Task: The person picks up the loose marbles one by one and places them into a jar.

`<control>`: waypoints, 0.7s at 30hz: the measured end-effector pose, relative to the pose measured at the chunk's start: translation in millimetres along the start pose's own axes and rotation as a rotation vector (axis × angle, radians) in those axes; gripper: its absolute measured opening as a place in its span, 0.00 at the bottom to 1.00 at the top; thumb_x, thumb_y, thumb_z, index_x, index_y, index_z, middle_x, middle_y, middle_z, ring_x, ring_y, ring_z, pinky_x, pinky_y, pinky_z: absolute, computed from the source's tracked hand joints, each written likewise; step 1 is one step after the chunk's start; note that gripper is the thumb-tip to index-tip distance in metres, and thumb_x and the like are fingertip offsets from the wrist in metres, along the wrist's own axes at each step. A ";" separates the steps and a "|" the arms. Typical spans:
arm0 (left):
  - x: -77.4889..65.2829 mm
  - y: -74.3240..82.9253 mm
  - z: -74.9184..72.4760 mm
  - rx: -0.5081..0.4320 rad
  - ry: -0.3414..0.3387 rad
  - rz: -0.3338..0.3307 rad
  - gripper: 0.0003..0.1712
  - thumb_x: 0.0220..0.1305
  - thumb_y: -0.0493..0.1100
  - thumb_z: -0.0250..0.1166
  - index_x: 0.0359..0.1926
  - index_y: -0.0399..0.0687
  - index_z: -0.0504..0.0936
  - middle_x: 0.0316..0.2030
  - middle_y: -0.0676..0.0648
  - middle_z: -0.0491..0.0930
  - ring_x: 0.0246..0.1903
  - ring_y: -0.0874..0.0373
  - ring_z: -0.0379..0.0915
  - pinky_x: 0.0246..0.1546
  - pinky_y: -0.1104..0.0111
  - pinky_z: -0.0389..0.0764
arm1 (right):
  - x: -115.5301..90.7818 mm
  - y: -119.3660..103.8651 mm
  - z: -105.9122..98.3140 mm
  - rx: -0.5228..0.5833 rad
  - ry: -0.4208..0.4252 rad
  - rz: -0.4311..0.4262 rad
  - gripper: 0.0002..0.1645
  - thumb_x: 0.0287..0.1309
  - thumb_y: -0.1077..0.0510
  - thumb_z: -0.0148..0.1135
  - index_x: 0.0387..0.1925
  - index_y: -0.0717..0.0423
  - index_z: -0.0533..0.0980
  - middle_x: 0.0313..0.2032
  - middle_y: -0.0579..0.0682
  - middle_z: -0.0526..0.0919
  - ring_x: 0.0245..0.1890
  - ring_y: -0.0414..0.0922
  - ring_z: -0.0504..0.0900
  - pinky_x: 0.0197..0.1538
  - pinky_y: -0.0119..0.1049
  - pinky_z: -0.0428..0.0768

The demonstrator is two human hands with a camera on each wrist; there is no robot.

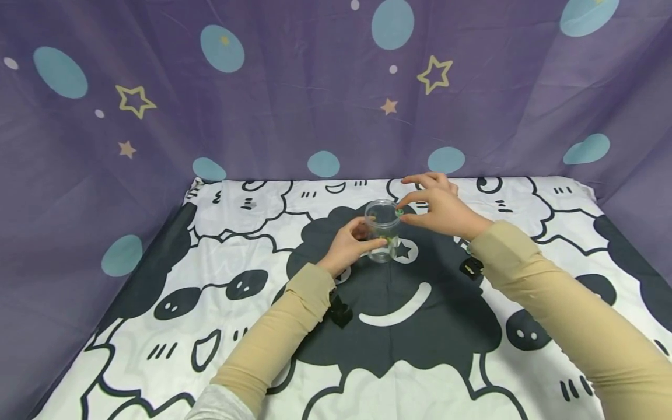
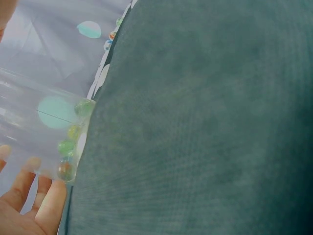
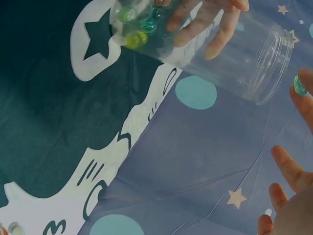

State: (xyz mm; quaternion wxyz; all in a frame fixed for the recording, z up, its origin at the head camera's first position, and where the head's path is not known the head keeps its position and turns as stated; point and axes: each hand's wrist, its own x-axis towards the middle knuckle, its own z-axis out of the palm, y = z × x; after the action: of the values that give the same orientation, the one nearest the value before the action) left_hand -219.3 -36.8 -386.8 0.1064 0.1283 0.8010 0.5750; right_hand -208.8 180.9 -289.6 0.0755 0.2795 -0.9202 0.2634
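My left hand (image 1: 347, 245) grips a clear, open-topped jar (image 1: 386, 229) round its side, thumb in front. Several green, yellow and multicoloured marbles (image 3: 137, 39) lie at the jar's bottom, as the left wrist view also shows with the jar wall (image 2: 29, 93) beside my fingers. Between thumb and index finger, my right hand (image 1: 438, 207) pinches a green marble (image 1: 399, 212) at the right of the jar's rim. In the right wrist view this green marble (image 3: 300, 85) is just outside the jar mouth, and my other right fingers are spread away from it.
A cloth with black and white cartoon sheep (image 1: 394, 344) covers the table. Loose marbles (image 2: 112, 35) lie on it toward the far side, and others (image 3: 14, 228) show in the right wrist view's lower corner. Behind hangs a purple curtain (image 1: 294, 116).
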 end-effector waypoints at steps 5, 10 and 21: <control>-1.0 0.6 -0.3 -0.005 -0.006 -0.002 0.31 0.56 0.48 0.70 0.61 0.57 0.71 0.54 0.46 0.74 0.58 0.49 0.69 0.60 0.57 0.74 | 5.3 -5.9 2.0 -0.006 -0.004 0.041 0.12 0.55 0.57 0.67 0.42 0.54 0.83 0.65 0.59 0.63 0.65 0.64 0.49 0.56 0.64 0.51; -0.9 0.6 -0.3 -0.007 -0.008 0.001 0.32 0.56 0.49 0.70 0.62 0.57 0.71 0.55 0.45 0.74 0.58 0.49 0.69 0.60 0.56 0.73 | 5.0 -6.2 2.0 0.006 -0.008 0.053 0.15 0.56 0.57 0.66 0.46 0.55 0.82 0.66 0.60 0.62 0.65 0.63 0.49 0.56 0.65 0.52; 0.5 -1.0 0.5 -0.018 0.004 0.020 0.31 0.56 0.47 0.71 0.61 0.58 0.72 0.52 0.48 0.76 0.56 0.52 0.71 0.57 0.60 0.76 | -8.1 9.9 -2.7 0.037 0.008 0.055 0.17 0.54 0.56 0.68 0.47 0.55 0.81 0.64 0.62 0.65 0.62 0.63 0.55 0.55 0.66 0.54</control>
State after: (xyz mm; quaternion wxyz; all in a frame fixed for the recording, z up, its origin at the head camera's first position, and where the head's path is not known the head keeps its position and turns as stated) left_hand -219.7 -36.4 -387.9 0.1001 0.1342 0.7947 0.5834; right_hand -207.5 193.2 -294.0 0.0665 0.2544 -0.9222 0.2836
